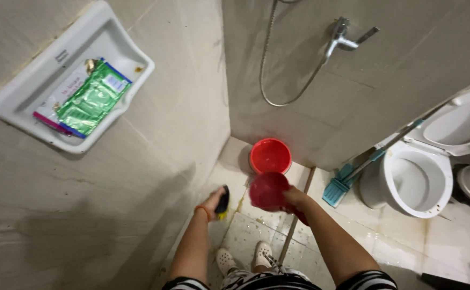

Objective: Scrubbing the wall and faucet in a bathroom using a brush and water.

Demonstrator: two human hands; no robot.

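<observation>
Left hand: left hand is curled around a dark scrubber with a yellow underside, fingers wrapped along its back; an orange band sits on the wrist.
Scrubber: held low near the tiled wall on the left, its yellow edge pointing down toward the floor; whether it touches the wall cannot be told.
Right hand: right hand is closed on the rim or handle of a red dipper, which covers most of the fingers.
Dipper: held tilted in front of the hand, just to the right of the scrubber, apart from it.
Bucket: red bucket stands on the floor in the corner, right behind the dipper as seen from above.
Feet: 2 pale clogs stand on the floor below the hands.
Right side: blue-headed floor brush leans beside a white toilet with its lid up.
Walls: shower hose and tap hang on the far wall; a white soap tray on the left wall holds green sachets.
</observation>
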